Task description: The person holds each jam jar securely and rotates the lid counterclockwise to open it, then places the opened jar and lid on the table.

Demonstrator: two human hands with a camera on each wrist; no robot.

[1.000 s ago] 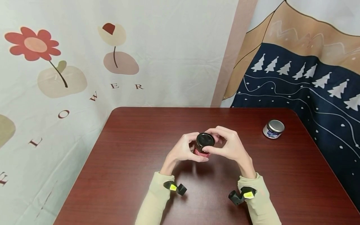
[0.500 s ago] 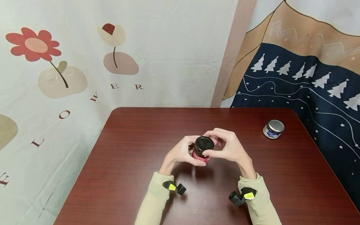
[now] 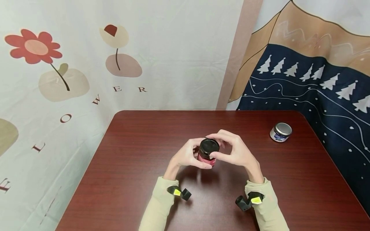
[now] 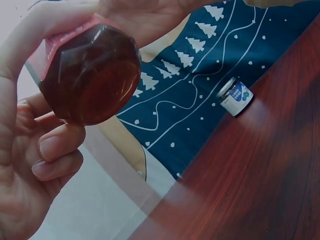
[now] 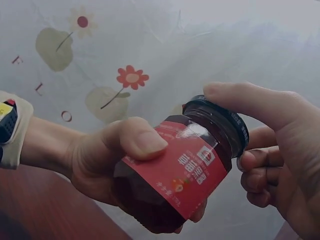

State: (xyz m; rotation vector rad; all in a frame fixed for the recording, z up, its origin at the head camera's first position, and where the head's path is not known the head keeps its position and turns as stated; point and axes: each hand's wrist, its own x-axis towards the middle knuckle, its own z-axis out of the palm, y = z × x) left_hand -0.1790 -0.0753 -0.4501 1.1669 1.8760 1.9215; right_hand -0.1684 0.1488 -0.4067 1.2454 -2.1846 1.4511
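A glass jar (image 5: 177,172) with a red label, dark red-brown contents and a black lid (image 3: 209,146) is held up over the table in the head view. My left hand (image 3: 186,154) grips its body from the left, the thumb lying across the label. From the other side my right hand (image 3: 235,150) pinches the edge of the lid between thumb and fingers. In the left wrist view the faceted glass base (image 4: 97,75) faces the camera. The lid sits on the jar's mouth, and the jar tilts in the right wrist view.
A second, smaller jar (image 3: 281,132) with a silver lid and a blue-and-white label stands at the table's back right. The dark red wooden table (image 3: 138,134) meets a printed cloth backdrop (image 3: 179,64) behind it. A small black camera is strapped to each sleeve.
Compared with a second ago, the jar and my left hand have shifted slightly toward me, and the lid shows a little larger. My right fingers have moved a little around the lid.
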